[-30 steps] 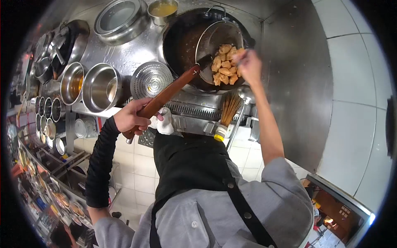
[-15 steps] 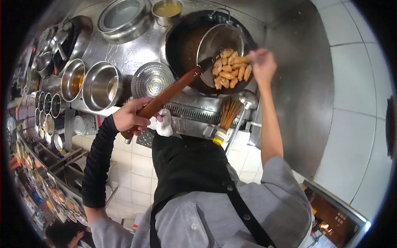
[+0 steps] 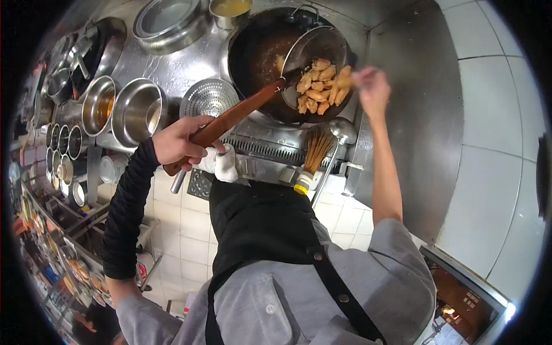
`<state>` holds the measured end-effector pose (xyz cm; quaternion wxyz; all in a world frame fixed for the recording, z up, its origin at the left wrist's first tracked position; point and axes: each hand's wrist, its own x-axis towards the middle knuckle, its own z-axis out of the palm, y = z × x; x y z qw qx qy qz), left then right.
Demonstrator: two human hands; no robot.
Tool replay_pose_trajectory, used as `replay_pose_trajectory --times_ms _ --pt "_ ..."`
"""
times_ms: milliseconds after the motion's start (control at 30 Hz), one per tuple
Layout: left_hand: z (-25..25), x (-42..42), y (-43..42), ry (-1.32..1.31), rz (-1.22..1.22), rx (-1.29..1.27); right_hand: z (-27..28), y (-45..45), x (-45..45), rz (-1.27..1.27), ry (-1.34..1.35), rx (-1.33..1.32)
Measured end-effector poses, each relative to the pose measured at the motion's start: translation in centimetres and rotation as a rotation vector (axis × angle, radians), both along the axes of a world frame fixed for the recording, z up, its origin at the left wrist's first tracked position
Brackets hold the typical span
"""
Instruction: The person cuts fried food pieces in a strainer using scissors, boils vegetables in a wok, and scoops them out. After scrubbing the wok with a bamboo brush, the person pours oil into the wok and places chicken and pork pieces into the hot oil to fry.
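**Round wire-mesh strainer [image 3: 310,45] w/ food load, over deep black metal wok [image 3: 237,68]**

Strainer: positioned over R side of wok. Contents: small, plump golden-brown food pieces [image 3: 318,92], piled mostly toward the near side of the mesh. Long flat brown wooden handle [image 3: 238,115] runs from strainer rim diagonally down to the L.

L hand [image 3: 181,142]: fingers closed around lower part of handle; firm hold, incl. thumb. Black ruched sleeve [image 3: 127,213] covers L forearm.

R hand [image 3: 374,91]: raised just beside R edge of strainer, fingers partly bent, tips toward the load. Motion blur; cannot tell if a piece is gripped or how far apart the fingertips are.

Wok: dark brown liquid [image 3: 256,60] visible L of strainer.

Adj. containers on silver steel desk [image 3: 172,72]:
- Small silver metal pot [image 3: 230,22], beyond wok's L edge: yellow liquid [image 3: 230,7].
- Round perforated silver metal bowl [image 3: 206,98], just L of wok, partly behind handle.
- Deep round silver metal pot [image 3: 131,115], farther L: contents unclear.
- Round silver metal bowl [image 3: 91,109], next to deep pot: amber liquid [image 3: 109,107].

Near side of wok: silver metal ladle [image 3: 343,131] beside tan bristle brush [image 3: 318,149] w/ yellow end. White cloth [image 3: 227,165] lies near L hand.
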<state>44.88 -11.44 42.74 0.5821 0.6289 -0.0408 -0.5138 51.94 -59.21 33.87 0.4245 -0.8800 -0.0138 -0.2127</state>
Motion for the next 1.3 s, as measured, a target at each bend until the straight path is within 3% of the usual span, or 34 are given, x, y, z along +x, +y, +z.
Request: replay_pose_trajectory --times_ms 33,133,167,200,267,300,333,400,433,467,533,567,600,700,800,833,1000,1067,1167,1267,1300 --pt "0.3 0.2 0.0 -0.034 -0.015 -0.004 -0.7 -0.6 0.4 0.014 0.154 -0.073" --pt "0.6 0.2 -0.1 -0.018 -0.018 0.008 1.2 0.2 -1.5 0.123 -0.243 0.268" --pt "0.3 0.1 0.1 -0.033 -0.016 0.019 0.0 0.6 -1.6 0.117 -0.246 0.332" --pt "0.6 -0.2 -0.4 0.009 0.036 0.030 0.1 0.5 -2.2 0.091 -0.049 0.211" --pt "-0.1 0.0 0.2 -0.022 -0.015 0.014 -2.0 -0.6 -2.7 0.051 0.016 0.239" --pt "0.7 0.1 -0.1 -0.013 -0.034 0.009 -0.6 1.2 -2.9 0.094 -0.220 0.366" --pt "0.6 0.2 -0.1 -0.025 -0.011 0.016 -0.1 1.4 -3.4 0.096 -0.241 0.383" --pt "0.3 -0.2 -0.2 -0.017 -0.015 0.036 -0.3 -0.1 -3.7 0.034 0.018 0.046" --pt "0.5 -0.1 -0.3 -0.037 -0.021 0.061 0.3 0.6 -3.9 0.042 -0.164 0.125" --pt "0.9 -0.3 -0.4 -0.001 0.016 -0.026 1.0 1.2 -4.1 0.113 -0.287 0.369" --pt "0.5 -0.5 -0.3 -0.036 0.011 0.029 -0.8 0.8 -4.0 -0.008 -0.098 0.254" --pt "0.7 -0.3 -0.2 -0.036 -0.005 0.017 -4.6 -1.5 -2.9 0.063 0.060 0.096" --pt "1.1 -0.1 -0.4 -0.042 -0.023 0.020 -5.2 -1.5 -2.7 0.038 0.034 0.124" --pt "0.5 -0.5 -0.3 -0.047 -0.022 0.026 0.9 0.5 -1.8 0.180 -0.315 0.394" --pt "1.1 -0.3 -0.4 -0.016 -0.051 0.021 -0.8 -0.7 3.2 0.028 -0.277 0.072" --pt "1.1 -0.4 -0.6 -0.007 -0.045 0.008 -4.6 -3.1 5.6 0.034 -0.118 -0.014" --pt "0.8 -0.8 -0.4 -0.055 -0.010 0.030 -4.4 -2.8 5.5 0.054 -0.248 0.074" --pt "1.0 -0.6 -0.5 -0.020 -0.034 0.009 -4.6 -2.4 6.0 0.025 -0.140 -0.104" --pt "0.7 -0.9 -0.3 -0.057 -0.050 0.048 -1.4 0.4 5.8 0.038 -0.324 0.109" --pt "0.6 -0.8 -0.4 0.008 -0.002 -0.022 -2.0 1.9 5.2 0.124 -0.281 0.108" --pt "0.6 -1.1 -0.7 0.002 -0.018 -0.024 -2.3 2.5 6.0 0.104 -0.033 -0.082"
